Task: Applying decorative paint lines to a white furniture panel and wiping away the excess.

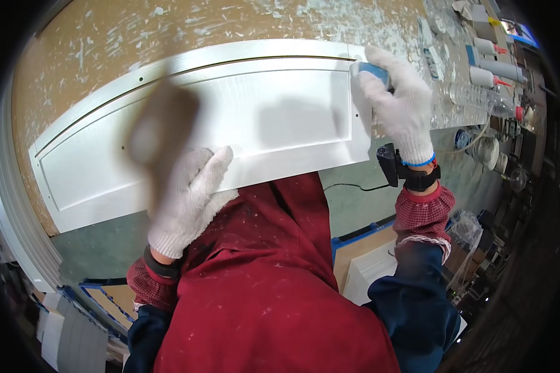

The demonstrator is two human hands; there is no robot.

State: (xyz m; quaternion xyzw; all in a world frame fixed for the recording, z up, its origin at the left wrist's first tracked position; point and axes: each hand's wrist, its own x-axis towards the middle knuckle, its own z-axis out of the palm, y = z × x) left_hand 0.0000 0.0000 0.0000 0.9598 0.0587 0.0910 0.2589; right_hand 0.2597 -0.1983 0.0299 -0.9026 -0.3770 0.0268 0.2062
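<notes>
the right hand pinches a blue block at the white framed panel's corner, likely rubbing; next, rub evenly. left hand touches the near edge; can't tell if gripping.

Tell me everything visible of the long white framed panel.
The long white panel looks like painted wood, faintly grained, with a border around a recessed field and small dark dots. A dark line sets off a narrow strip along its far side. It lies flat on a tan, paint-scuffed worktop. The white-gloved left hand rests at its near edge; the white-gloved right hand holds a blue block at its far right corner. A blurred brown shape hides part.
</notes>
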